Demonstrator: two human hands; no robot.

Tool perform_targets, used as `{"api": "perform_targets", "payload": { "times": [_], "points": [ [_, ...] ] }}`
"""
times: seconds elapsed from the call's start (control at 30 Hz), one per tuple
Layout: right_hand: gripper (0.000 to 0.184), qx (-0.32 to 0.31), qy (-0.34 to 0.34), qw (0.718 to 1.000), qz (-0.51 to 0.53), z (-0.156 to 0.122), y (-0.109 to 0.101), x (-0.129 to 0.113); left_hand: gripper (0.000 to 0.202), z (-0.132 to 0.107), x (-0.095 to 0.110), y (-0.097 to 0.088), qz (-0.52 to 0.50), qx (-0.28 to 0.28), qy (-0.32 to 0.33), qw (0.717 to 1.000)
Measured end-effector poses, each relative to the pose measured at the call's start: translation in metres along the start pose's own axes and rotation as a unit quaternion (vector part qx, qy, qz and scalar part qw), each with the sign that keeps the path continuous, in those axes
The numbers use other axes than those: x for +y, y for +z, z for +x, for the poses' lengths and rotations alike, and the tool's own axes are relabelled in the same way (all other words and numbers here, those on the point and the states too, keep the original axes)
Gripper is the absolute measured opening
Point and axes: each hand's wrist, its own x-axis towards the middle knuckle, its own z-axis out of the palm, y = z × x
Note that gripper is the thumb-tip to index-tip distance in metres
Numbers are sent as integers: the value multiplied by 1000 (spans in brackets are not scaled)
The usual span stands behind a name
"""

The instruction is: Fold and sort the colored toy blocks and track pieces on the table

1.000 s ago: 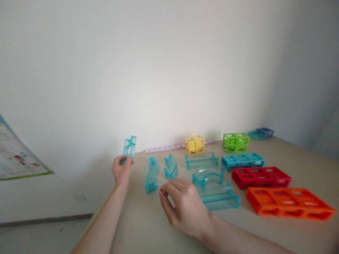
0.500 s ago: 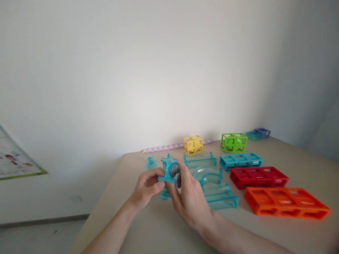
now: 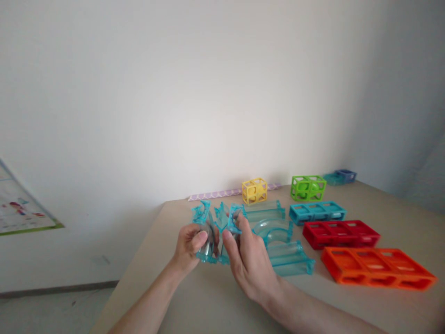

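My left hand (image 3: 187, 248) is closed around a see-through blue curved marble-run track piece (image 3: 207, 234), thumb on its near side. Close beside it, my right hand (image 3: 255, 260) grips another see-through blue track piece (image 3: 235, 219) between thumb and fingers. A narrow gap seems to part the two pieces, though the overlap of clear plastic makes their edges hard to follow. Just right of my hands lie a straight clear track (image 3: 266, 213), a curved clear track (image 3: 273, 229) and more straight clear track (image 3: 290, 260) on the table.
Three open frame blocks, blue (image 3: 318, 212), red (image 3: 340, 234) and orange (image 3: 377, 266), line the table's right side. Farther back stand a yellow cage block (image 3: 254, 191), a green one (image 3: 308, 188) and a dark blue piece (image 3: 346, 175). A patterned purple strip (image 3: 215, 195) runs along the wall.
Half a second ago both hands were together at one blue track piece. Now a separate curved piece shows in my left hand, and the piece in my right hand has turned.
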Motion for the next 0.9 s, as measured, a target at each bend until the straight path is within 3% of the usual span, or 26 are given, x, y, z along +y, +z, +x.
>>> {"api": "perform_targets", "payload": {
  "times": [0.23, 0.37, 0.43, 0.5, 0.6, 0.67, 0.7, 0.8, 0.9],
  "points": [
    [33, -31, 15, 999, -29, 0, 2, 0, 33, 0, 1, 1, 53, -5, 40, 998],
    [37, -36, 7, 999, -24, -1, 1, 1, 31, 0, -1, 0, 53, -9, 24, 998],
    [40, -35, -11, 999, -19, -1, 1, 3, 31, 3, -2, -3, 32, 39, 16, 999],
    [42, -33, -29, 999, -15, -2, 0, 4, 29, 9, -1, -9, -13, 144, 10, 989],
    [42, -38, -35, 999, -14, -3, 0, 6, 28, 22, -3, -29, 13, 328, -8, 945],
    [41, -42, -36, 998, -15, -3, 0, 6, 28, 29, -8, -50, 201, 440, -40, 874],
    [39, -43, -37, 998, -14, -3, 0, 5, 26, 32, -12, -62, 243, 470, -52, 847],
    [36, -47, -38, 998, -18, -3, 0, 3, 19, 34, -22, -94, 335, 491, -96, 798],
    [33, -48, -43, 998, -22, -3, 0, 2, 18, 31, -29, -113, 429, 440, -152, 774]
  ]
}}
